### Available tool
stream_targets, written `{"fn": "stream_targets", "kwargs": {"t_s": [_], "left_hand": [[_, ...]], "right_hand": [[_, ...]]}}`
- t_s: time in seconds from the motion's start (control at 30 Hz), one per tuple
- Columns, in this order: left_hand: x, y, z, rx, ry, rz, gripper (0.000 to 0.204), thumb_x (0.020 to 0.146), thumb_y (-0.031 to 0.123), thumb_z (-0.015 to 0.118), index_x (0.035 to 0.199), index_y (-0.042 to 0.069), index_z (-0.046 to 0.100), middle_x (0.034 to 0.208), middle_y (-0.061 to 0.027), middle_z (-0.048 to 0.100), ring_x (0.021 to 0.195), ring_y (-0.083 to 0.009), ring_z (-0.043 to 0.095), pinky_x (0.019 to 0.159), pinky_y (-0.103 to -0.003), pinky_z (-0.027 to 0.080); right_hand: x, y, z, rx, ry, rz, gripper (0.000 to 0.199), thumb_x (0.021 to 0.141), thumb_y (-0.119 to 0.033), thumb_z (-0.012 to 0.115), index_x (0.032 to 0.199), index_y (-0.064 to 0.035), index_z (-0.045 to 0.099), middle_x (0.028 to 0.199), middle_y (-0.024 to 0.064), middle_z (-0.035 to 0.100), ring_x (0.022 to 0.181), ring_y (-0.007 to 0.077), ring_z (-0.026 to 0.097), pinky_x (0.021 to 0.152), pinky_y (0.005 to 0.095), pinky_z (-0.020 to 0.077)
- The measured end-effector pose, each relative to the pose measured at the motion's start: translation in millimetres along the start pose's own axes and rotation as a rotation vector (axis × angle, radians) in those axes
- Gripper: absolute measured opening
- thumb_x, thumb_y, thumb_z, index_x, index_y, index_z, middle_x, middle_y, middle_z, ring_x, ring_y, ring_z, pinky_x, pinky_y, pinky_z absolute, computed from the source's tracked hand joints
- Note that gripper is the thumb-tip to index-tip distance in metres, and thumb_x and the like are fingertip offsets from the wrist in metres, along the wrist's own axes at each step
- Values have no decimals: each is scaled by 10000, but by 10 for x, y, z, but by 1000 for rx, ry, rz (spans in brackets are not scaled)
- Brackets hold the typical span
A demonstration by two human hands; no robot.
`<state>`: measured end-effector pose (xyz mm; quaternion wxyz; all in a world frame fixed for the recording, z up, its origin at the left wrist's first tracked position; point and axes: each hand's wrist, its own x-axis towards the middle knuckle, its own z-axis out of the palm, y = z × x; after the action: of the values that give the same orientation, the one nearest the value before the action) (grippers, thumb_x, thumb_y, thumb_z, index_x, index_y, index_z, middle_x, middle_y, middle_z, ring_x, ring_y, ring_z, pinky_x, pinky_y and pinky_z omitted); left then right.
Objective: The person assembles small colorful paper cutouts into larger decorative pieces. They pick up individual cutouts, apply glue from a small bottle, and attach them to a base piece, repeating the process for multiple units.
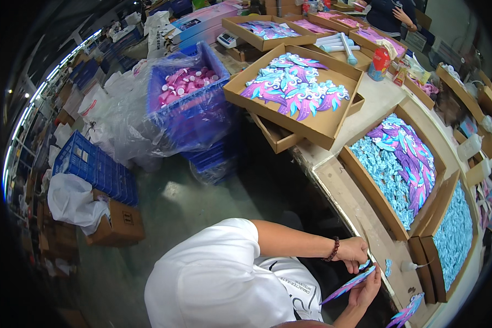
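Observation:
My left hand [352,252], with a dark beaded bracelet at the wrist, has its fingers pinched together on a small light-blue piece [364,264]. Just below it, my right hand [368,288] grips a flat wing-shaped cutout [349,285] in purple, pink and blue, seen nearly edge-on. The small piece is right at the cutout's upper end; whether they touch I cannot tell. Another small blue piece [388,267] lies on the table edge close by. A second wing-shaped cutout [407,311] rests nearer the bottom. Beside them is a small white bottle with a thin nozzle [409,266].
On the table, one cardboard tray [341,158] holds blue pieces and cutouts; another [429,240] holds blue pieces. Farther off, a stacked tray [333,131] carries more cutouts. A blue crate [188,123] contains pink bottles. Another person [391,16] stands at the far end.

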<state>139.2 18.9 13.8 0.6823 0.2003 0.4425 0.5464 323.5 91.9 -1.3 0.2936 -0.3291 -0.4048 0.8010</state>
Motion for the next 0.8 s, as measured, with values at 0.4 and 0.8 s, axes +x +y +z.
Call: {"fn": "stream_targets", "kwargs": {"t_s": [0.4, 0.8], "left_hand": [[-7, 20, 31, -77, -78, 35, 139, 814, 83, 632, 840, -24, 547, 742, -107, 627, 644, -198, 693, 554, -297, 585], [4, -12, -46, -345, -204, 47, 233, 890, 105, 646, 1057, -34, 562, 910, -130, 643, 858, -242, 684, 741, -362, 580]], "right_hand": [[113, -118, -199, -172, -31, -99, 286, 965, -206, 595, 1175, -33, 506, 937, 23, 613, 816, 101, 596, 696, 234, 488], [24, -266, 278, -148, 90, -26, 128, 930, -50, 529, 1044, 7, 548, 870, 57, 612, 733, 112, 603, 627, 238, 510]]}}
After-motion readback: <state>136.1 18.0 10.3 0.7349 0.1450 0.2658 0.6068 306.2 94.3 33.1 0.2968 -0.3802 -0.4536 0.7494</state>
